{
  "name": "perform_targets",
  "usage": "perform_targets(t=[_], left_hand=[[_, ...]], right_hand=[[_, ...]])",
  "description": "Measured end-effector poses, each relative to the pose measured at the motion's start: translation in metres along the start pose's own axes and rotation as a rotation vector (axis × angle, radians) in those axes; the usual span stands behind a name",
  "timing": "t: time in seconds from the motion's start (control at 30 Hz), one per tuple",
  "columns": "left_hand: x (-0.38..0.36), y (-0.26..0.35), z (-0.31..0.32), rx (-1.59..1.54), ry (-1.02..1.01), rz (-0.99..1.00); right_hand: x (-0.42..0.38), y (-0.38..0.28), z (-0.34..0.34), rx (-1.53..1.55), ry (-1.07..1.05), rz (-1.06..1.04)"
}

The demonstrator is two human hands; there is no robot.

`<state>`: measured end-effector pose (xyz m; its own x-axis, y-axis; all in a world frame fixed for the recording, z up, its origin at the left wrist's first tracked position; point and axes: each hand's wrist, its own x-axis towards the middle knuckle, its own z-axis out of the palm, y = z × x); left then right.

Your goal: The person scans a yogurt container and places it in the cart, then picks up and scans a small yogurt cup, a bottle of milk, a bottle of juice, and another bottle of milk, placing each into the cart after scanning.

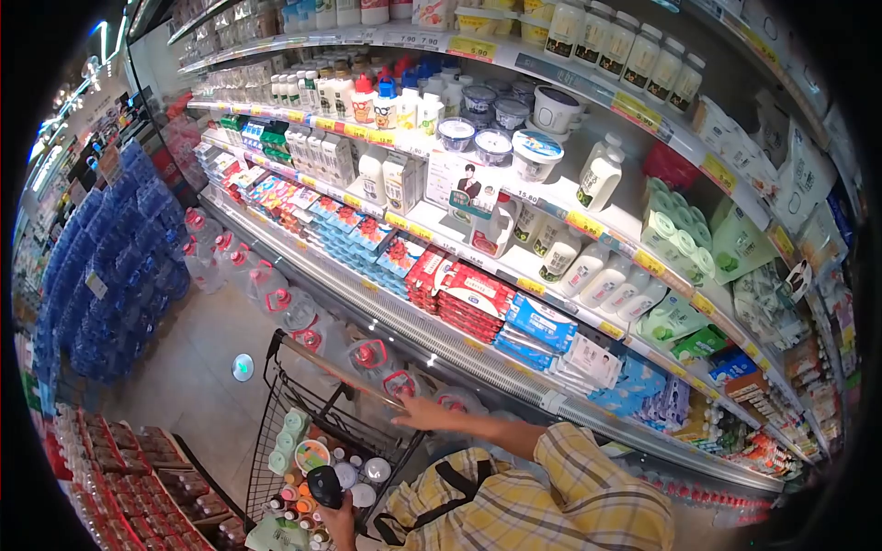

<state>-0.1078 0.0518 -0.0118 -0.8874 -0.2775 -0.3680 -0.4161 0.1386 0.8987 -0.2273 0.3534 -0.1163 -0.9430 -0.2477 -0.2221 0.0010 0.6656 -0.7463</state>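
Observation:
My right hand is closed on the end of the shopping cart's handle bar, its arm reaching across from the right. Lower down, my left hand grips a black handheld device with a rounded end, held over the goods in the cart. Under and around it in the wire shopping cart are several small bottles with orange caps, a pack of pale green bottles, a round tub with a colourful lid and white-lidded containers.
A refrigerated dairy shelf runs diagonally across the view, with bottles, tubs and milk packs. Large water jugs with red handles line its foot. Blue-wrapped bottle stacks stand at left; red-wrapped packs are stacked at lower left. Tiled floor lies between.

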Motion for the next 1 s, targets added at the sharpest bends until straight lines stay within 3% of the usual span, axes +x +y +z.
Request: perform_targets(t=[0.2, 0.27, 0.37, 0.5, 0.8, 1.0], left_hand=[[-0.006, -0.020, -0.004, -0.014, 0.039, -0.034], [0.009, -0.066, -0.013, 0.038, 0.077, 0.064], [0.007, -0.074, -0.009, 0.106, 0.093, 0.096], [-0.013, -0.041, 0.007, -0.004, 0.099, -0.102], [-0.016, -0.066, 0.008, -0.109, 0.158, -0.012], [-0.030, -0.075, 0.003, -0.108, 0.160, -0.083]], right_hand=[[0.004, 0.008, 0.011, -0.051, 0.045, -0.058], [0.003, 0.008, 0.011, -0.045, 0.050, -0.060], [0.003, 0.012, 0.013, -0.037, 0.060, -0.058], [0.004, 0.010, 0.014, -0.041, 0.056, -0.044], [0.011, 0.030, 0.031, -0.058, 0.087, -0.105], [0.011, 0.028, 0.028, -0.071, 0.029, -0.097]])
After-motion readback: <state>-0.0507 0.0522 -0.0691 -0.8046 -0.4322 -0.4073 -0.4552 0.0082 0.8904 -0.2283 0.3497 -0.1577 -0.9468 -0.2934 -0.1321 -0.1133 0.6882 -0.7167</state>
